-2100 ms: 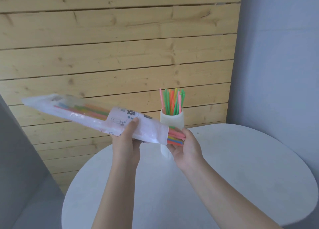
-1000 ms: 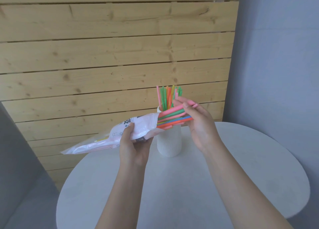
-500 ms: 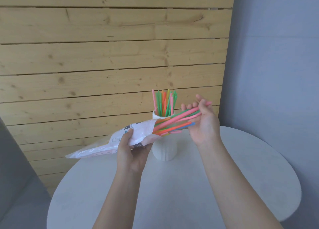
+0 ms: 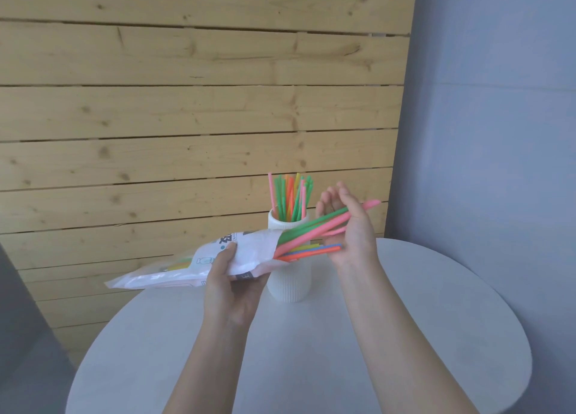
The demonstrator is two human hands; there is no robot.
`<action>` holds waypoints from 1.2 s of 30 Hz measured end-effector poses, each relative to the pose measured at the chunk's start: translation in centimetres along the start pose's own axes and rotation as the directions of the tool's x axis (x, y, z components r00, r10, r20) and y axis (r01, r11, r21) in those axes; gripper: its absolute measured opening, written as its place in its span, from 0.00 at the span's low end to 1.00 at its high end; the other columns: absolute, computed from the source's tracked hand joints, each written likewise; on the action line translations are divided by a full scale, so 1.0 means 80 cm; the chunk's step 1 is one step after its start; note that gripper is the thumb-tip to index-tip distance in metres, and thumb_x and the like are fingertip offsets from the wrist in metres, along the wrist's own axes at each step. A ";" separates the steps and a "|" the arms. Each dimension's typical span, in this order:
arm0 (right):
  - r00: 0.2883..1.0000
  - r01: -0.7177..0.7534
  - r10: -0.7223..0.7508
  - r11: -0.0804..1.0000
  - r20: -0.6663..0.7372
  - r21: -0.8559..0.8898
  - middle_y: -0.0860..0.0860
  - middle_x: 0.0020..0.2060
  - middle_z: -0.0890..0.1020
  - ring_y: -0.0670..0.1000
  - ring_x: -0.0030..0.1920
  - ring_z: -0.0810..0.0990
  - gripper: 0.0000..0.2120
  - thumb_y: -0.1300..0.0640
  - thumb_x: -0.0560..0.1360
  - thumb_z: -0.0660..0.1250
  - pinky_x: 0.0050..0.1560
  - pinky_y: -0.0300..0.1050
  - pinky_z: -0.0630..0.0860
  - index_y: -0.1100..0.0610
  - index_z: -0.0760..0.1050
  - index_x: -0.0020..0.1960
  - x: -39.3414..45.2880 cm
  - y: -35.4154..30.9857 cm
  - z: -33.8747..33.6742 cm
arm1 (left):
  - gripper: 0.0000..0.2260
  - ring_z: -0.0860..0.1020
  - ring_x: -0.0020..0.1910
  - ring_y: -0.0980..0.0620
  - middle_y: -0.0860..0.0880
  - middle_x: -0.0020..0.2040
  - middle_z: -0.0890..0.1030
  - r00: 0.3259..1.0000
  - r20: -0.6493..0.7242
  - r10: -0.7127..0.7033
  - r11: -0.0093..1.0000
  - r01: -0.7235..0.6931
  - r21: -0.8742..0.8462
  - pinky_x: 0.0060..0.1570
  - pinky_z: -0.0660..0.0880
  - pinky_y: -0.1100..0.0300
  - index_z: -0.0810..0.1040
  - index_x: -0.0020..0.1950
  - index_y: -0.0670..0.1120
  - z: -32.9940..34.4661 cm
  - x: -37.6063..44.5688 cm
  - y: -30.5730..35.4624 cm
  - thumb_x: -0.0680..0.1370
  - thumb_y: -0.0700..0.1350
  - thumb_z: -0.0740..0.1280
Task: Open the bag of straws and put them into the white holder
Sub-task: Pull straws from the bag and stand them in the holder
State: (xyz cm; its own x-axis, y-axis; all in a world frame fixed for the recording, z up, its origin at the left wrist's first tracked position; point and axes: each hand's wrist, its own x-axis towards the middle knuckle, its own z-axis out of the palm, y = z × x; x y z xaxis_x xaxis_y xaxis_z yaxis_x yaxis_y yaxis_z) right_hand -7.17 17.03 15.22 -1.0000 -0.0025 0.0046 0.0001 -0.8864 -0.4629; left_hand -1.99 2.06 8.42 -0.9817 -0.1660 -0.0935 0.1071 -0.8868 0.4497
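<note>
My left hand [image 4: 232,284] grips the white printed straw bag [image 4: 199,265] near its open end, held above the table and sloping down to the left. A bundle of coloured straws [image 4: 311,234] sticks out of the bag's mouth to the right. My right hand [image 4: 352,226] pinches the upper pink and green straws of this bundle, its other fingers spread. Behind them the white ribbed holder [image 4: 290,281] stands upright on the table with several coloured straws [image 4: 290,197] standing in it. The bag and bundle cover the holder's middle.
The round white table [image 4: 405,335] lies under both arms. A wall of horizontal wooden planks [image 4: 187,117] rises close behind the holder, and a grey wall [image 4: 498,133] stands to the right. Grey floor shows at the lower left.
My right hand has drawn the straws farther out of the bag, up and to the right. The bag's far end has dropped from raised at the left to sloping down.
</note>
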 end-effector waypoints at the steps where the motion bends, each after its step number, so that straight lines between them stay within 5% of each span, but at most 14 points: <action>1: 1.000 -0.009 0.009 1.000 -0.025 0.010 0.48 0.26 0.79 0.46 0.26 0.78 0.03 0.60 0.75 0.66 0.31 0.36 0.77 0.57 0.76 0.43 0.001 0.001 0.001 | 0.09 0.78 0.59 0.37 0.38 0.57 0.79 1.000 0.003 0.002 1.000 -0.002 0.005 0.64 0.70 0.40 0.76 0.54 0.38 0.001 0.000 0.000 0.78 0.41 0.63; 6: 0.993 0.095 -0.095 0.995 -0.071 -0.002 0.44 0.17 0.61 0.43 0.17 0.60 0.07 0.62 0.78 0.60 0.21 0.33 0.63 0.54 0.74 0.44 0.004 -0.008 0.002 | 0.07 0.81 0.51 0.41 0.41 0.50 0.81 1.000 -0.012 0.027 1.000 -0.027 0.010 0.48 0.80 0.46 0.76 0.51 0.39 -0.002 0.000 0.001 0.78 0.41 0.63; 12: 0.973 0.227 -0.226 0.974 -0.044 0.002 0.43 0.17 0.62 0.43 0.17 0.59 0.09 0.62 0.77 0.60 0.20 0.34 0.61 0.53 0.74 0.40 0.005 -0.029 0.021 | 0.09 0.83 0.49 0.39 0.38 0.52 0.82 0.999 -0.035 0.001 0.997 -0.003 -0.078 0.54 0.77 0.42 0.77 0.53 0.37 -0.004 0.000 0.006 0.78 0.41 0.62; 17: 0.988 0.156 -0.154 0.979 0.028 -0.128 0.44 0.17 0.63 0.43 0.17 0.61 0.09 0.63 0.77 0.61 0.22 0.35 0.63 0.54 0.74 0.40 0.007 -0.001 0.055 | 0.13 0.81 0.53 0.35 0.33 0.56 0.80 0.998 -0.043 -0.055 0.975 0.044 -0.219 0.64 0.70 0.40 0.73 0.59 0.34 0.000 0.001 0.009 0.78 0.41 0.62; 22: 0.986 0.123 -0.103 0.980 0.131 -0.158 0.44 0.17 0.65 0.43 0.18 0.63 0.08 0.63 0.78 0.60 0.22 0.34 0.65 0.55 0.74 0.43 0.017 -0.012 0.072 | 0.09 0.83 0.47 0.34 0.32 0.48 0.82 0.995 -0.088 -0.045 0.951 0.016 -0.308 0.51 0.76 0.38 0.74 0.55 0.37 0.002 -0.002 0.018 0.77 0.40 0.63; 29: 0.968 0.246 -0.235 0.957 0.090 -0.153 0.43 0.17 0.63 0.42 0.17 0.60 0.08 0.63 0.78 0.60 0.19 0.34 0.61 0.55 0.73 0.42 0.022 -0.051 0.092 | 0.08 0.82 0.48 0.35 0.33 0.46 0.83 0.995 -0.102 -0.022 0.958 -0.008 -0.287 0.61 0.72 0.41 0.74 0.53 0.37 -0.004 0.001 0.023 0.77 0.40 0.63; 36: 0.927 0.365 -0.374 0.896 0.014 -0.254 0.43 0.16 0.61 0.43 0.17 0.58 0.07 0.63 0.77 0.59 0.19 0.34 0.59 0.55 0.73 0.42 0.026 -0.094 0.116 | 0.08 0.79 0.56 0.38 0.36 0.54 0.81 0.987 -0.158 0.036 0.980 -0.066 -0.190 0.56 0.75 0.43 0.74 0.54 0.37 -0.011 0.004 0.024 0.78 0.39 0.62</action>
State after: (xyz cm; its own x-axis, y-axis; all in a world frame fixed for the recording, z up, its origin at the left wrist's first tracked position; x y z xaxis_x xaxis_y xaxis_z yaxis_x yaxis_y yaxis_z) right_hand -9.24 19.40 26.92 -0.9272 0.3229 0.1899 -0.3665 -0.6770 -0.6382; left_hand -1.94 -0.03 8.49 -0.9398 -0.2642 -0.2166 0.2000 -0.9396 0.2778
